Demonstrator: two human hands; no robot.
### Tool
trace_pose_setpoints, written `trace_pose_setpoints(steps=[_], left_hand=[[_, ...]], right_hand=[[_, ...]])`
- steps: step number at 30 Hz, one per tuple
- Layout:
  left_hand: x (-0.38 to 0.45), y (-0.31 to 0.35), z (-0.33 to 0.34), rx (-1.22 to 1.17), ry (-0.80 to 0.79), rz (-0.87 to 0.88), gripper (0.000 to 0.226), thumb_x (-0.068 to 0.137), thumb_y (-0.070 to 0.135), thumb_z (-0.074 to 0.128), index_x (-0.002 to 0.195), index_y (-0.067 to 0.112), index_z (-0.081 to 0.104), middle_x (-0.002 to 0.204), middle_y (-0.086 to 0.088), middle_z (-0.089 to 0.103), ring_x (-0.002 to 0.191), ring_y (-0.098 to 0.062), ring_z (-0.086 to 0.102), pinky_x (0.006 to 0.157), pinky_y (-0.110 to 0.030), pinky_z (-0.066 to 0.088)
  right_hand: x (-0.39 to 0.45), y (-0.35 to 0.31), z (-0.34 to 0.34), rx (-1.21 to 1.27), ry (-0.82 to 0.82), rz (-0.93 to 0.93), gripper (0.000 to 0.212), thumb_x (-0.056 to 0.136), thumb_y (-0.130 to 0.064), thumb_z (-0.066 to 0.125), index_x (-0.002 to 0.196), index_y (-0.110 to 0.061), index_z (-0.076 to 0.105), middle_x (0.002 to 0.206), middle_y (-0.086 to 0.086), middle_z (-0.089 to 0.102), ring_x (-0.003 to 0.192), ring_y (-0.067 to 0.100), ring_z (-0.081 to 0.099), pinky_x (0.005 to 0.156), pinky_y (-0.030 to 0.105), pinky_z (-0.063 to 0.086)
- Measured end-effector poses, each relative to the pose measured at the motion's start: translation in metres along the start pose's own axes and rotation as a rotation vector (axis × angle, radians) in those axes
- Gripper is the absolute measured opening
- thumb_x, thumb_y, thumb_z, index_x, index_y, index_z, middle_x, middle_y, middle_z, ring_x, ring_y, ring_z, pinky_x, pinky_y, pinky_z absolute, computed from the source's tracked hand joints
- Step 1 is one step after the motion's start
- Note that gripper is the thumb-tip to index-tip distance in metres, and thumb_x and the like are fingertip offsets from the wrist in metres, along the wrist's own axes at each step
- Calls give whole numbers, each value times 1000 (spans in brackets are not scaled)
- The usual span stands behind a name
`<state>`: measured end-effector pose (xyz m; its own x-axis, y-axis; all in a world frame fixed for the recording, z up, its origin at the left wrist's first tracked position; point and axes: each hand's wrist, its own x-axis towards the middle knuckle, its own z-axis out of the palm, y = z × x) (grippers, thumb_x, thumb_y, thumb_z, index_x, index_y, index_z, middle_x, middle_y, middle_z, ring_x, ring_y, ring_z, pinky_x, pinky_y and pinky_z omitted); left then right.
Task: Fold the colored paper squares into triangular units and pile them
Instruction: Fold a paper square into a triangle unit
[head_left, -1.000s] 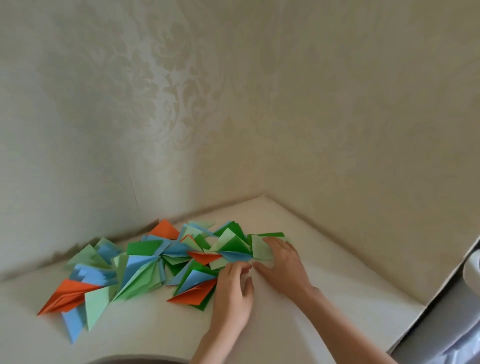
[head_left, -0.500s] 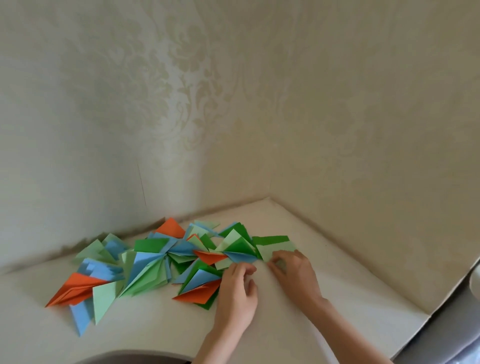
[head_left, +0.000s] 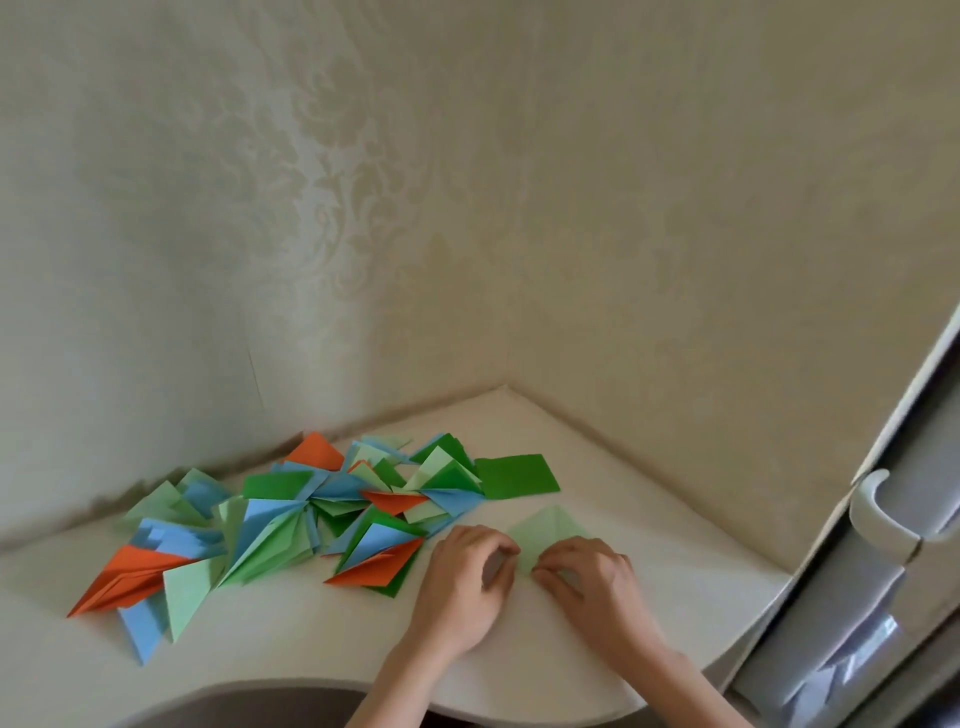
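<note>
A light green paper square (head_left: 549, 531) lies on the white table (head_left: 291, 654), one corner pointing away from me. My left hand (head_left: 465, 582) pinches its near left edge with curled fingers. My right hand (head_left: 592, 582) pinches its near right edge, fingertips close to those of the left. A dark green flat square (head_left: 517, 475) lies just behind it. To the left spreads a pile of folded triangular units (head_left: 291, 519) in orange, blue, light green and dark green.
Patterned walls meet in a corner behind the table. A white cabinet with a curved handle (head_left: 878, 514) stands at the right. The table's curved front edge (head_left: 311, 693) runs below my wrists.
My right hand drew the light green square off the dark green one toward me. My left hand left the pile and joined it. Both now pinch the sheet.
</note>
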<state>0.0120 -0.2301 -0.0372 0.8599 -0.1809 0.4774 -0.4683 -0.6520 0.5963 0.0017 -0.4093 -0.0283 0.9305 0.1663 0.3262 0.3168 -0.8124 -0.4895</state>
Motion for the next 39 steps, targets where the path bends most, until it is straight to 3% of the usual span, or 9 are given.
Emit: trace_pose_setpoints(steps=[10,16,21,29,34,36,39], left_hand=[[8,-2,5,63,-17,-28,8,85,33,63,88,28,67,93,18,60,95,-7,51,88,-32,42],[9,-2,14,234,-51,-41,21,87,51,51,100,37,59,105,22,53,103,-4,43,87,-23,32],[9,-5,17,265,-60,-35,23,87,55,48,102,39,56,106,22,50,104,-3,42,87,-23,32],[9,-4,15,220,-74,-49,18,87,50,52,101,41,61,103,24,49,102,-1,40,83,-19,26],[7,-5,10,156,-86,-58,15,89,40,55,102,39,63,104,23,52,103,-1,41,87,-19,28],[7,-6,6,75,-73,-72,15,89,30,58,100,37,65,101,22,56,102,-3,45,90,-20,33],[7,-6,3,-3,-46,-117,23,89,15,56,98,34,66,97,22,59,101,-3,51,92,-25,40]], right_hand=[[6,2,6,112,38,96,1,80,-35,71,80,-34,71,87,-22,62,90,4,56,88,33,43],[4,1,12,81,77,111,8,80,-38,70,87,-37,67,92,-21,61,93,4,56,88,31,38],[5,1,12,75,52,137,14,81,-37,68,90,-41,58,93,-25,57,95,0,52,86,26,32],[19,1,3,158,-113,276,31,77,-27,71,76,-48,48,92,-24,59,97,0,54,94,26,32],[19,8,-3,255,-154,261,35,76,-13,71,81,-45,59,92,-22,63,93,-1,57,89,18,41],[17,9,-5,285,-150,237,29,78,-16,71,83,-43,62,93,-20,65,92,-3,58,86,14,44],[8,8,3,203,-44,150,16,78,-33,73,86,-43,63,94,-24,61,93,-4,55,87,21,41]])
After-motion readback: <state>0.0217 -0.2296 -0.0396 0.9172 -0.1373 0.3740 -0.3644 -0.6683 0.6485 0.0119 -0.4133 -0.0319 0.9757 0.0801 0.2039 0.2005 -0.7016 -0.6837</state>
